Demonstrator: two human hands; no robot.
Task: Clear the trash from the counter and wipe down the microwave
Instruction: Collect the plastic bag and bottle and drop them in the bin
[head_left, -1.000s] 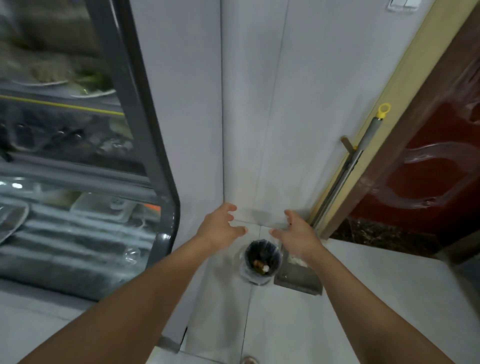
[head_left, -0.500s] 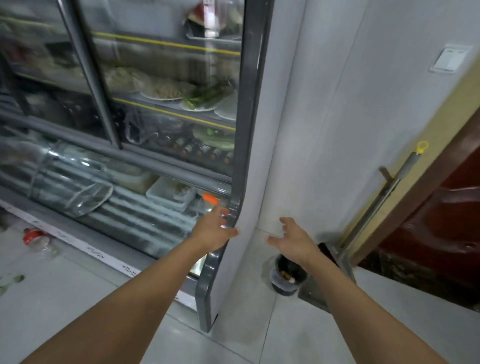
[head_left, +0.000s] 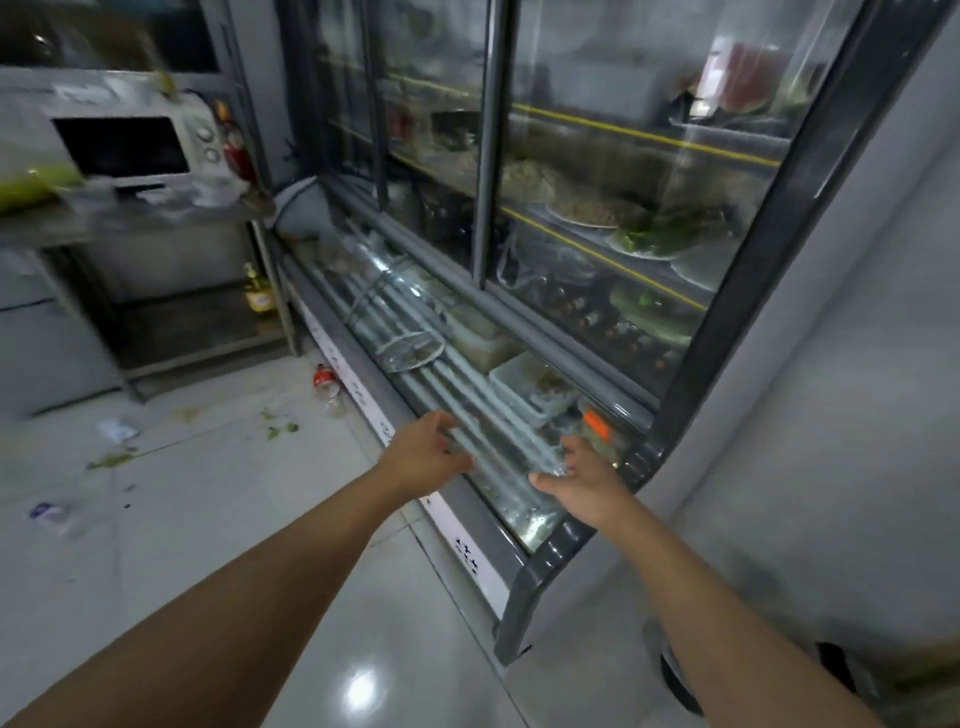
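Note:
A white microwave (head_left: 130, 148) with a dark door stands on a steel counter (head_left: 156, 221) at the far left. Pale wrappers (head_left: 176, 195) and a green bag (head_left: 31, 187) lie on the counter in front of it. My left hand (head_left: 423, 454) and my right hand (head_left: 584, 480) are stretched out in front of me, fingers loosely spread, holding nothing, in front of a glass display fridge (head_left: 571, 260). Both hands are far from the counter. The black trash bin's rim (head_left: 675, 680) shows at the bottom right, behind my right forearm.
The display fridge with plates of food fills the right half. Scraps, a red-capped bottle (head_left: 324, 382) and bits of paper (head_left: 114, 428) litter the tiled floor. An oil bottle (head_left: 257, 291) stands on the counter's lower shelf. A grey wall is on the right.
The view has swung left from the corner and the bin to the fridge front, counter and microwave. Both hands stay stretched out, holding nothing.

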